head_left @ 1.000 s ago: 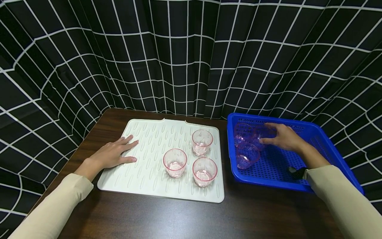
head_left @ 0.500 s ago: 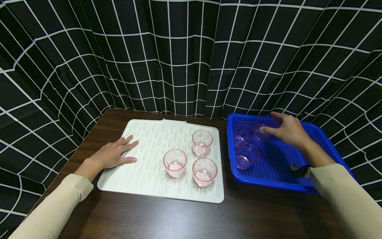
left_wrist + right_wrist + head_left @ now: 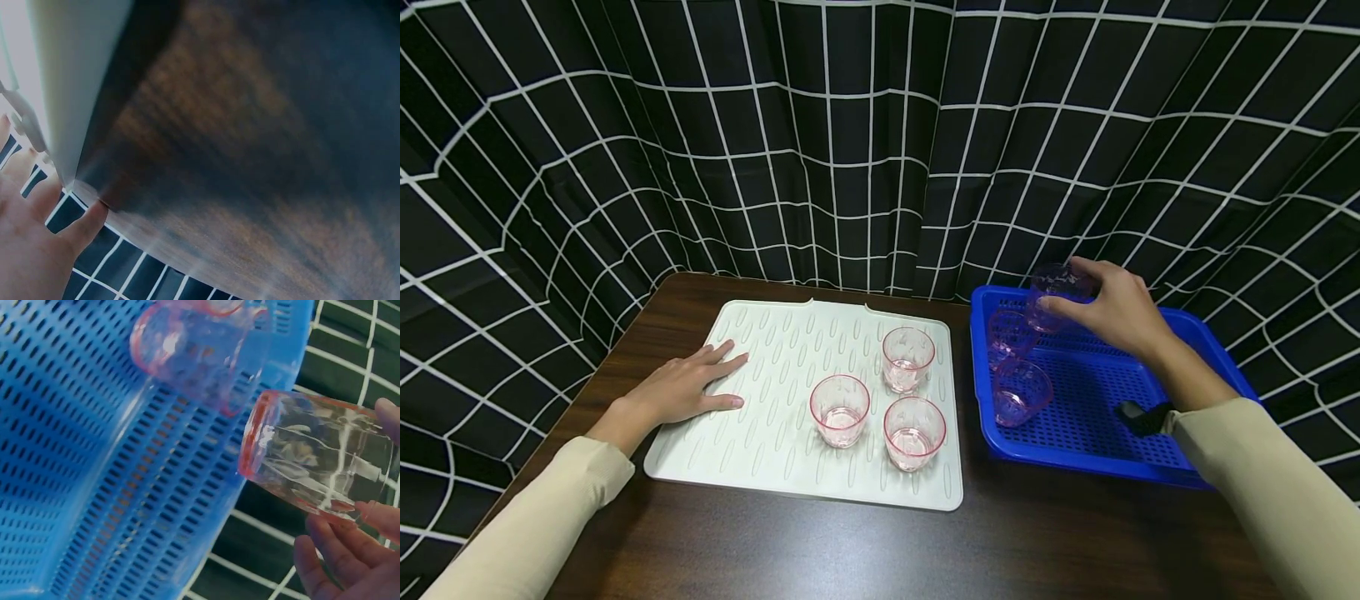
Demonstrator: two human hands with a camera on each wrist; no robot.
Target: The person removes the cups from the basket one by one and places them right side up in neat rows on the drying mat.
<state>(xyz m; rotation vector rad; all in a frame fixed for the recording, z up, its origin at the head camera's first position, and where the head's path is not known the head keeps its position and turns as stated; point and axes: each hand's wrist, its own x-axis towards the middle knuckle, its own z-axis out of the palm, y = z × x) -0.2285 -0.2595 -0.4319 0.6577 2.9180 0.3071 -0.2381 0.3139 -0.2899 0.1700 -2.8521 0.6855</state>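
Observation:
My right hand [image 3: 1112, 308] grips a clear drinking glass with a pink rim [image 3: 1052, 302] between thumb and fingers, over the back of the blue basket [image 3: 1097, 468]. In the right wrist view the held glass [image 3: 319, 456] overlaps the basket's edge. Two more such glasses, a rear one [image 3: 1009, 337] and a front one [image 3: 1022, 393], lie at the basket's left side. My left hand [image 3: 688, 385] rests with spread fingers on the left edge of the white ridged mat [image 3: 752, 454]. On the mat's right half stand three matching glasses [image 3: 840, 412], upright.
The mat and basket sit side by side on a dark wooden table [image 3: 820, 542]. A black curtain with a white grid [image 3: 850, 150] hangs behind and at both sides. A black strap [image 3: 1142, 418] shows at my right wrist, over the basket.
My right hand has raised the glass from among those in the basket, toward the basket's back rim. The basket's right side has shifted slightly. My left hand stays put.

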